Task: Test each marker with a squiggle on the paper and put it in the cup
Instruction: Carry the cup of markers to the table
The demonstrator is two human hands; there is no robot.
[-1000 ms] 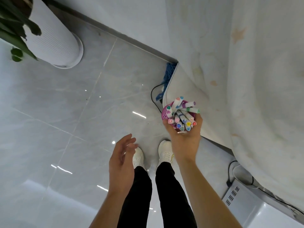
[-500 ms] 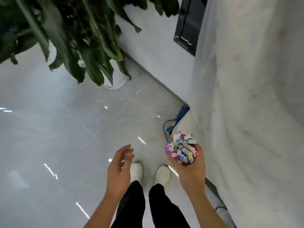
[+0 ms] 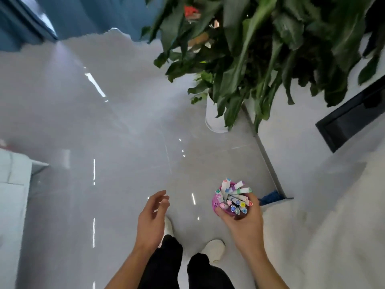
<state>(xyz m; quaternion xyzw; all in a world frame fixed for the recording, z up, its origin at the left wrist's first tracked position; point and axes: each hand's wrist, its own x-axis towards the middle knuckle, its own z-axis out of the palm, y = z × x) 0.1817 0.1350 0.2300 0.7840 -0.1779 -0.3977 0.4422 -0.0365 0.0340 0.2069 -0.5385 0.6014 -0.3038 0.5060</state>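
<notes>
Right hand [image 3: 243,228] sits nearest on my feed. Its fingers and thumb are curled round a pink perforated cup [image 3: 216,204], gripping it from below and behind and holding it in the air over the floor. The cup is crammed with pastel markers [image 3: 235,197], caps up, several leaning out over the far rim. I see the left hand [image 3: 151,222] holding nothing, fingers loosely spread and a little bent, palm turned toward the cup and well apart from it.

Under the hands I make out black trousers [image 3: 164,265] and two white shoes [image 3: 214,248] standing on a glossy grey tiled floor [image 3: 104,142]. A white cloth [image 3: 333,226] hangs down along the right side, just beside the cup hand. A blue bundle [image 3: 270,198] lies at its foot by the wall base.

Farther off, a white pot [image 3: 212,119] stands on the floor against the wall, and its big green plant [image 3: 260,49] spreads across the upper right. A dark panel [image 3: 350,119] is on the wall to the right. Something pale and boxy [image 3: 12,195] is at the left edge. At the top left is a blue surface [image 3: 83,15], too blurred for me to identify.
</notes>
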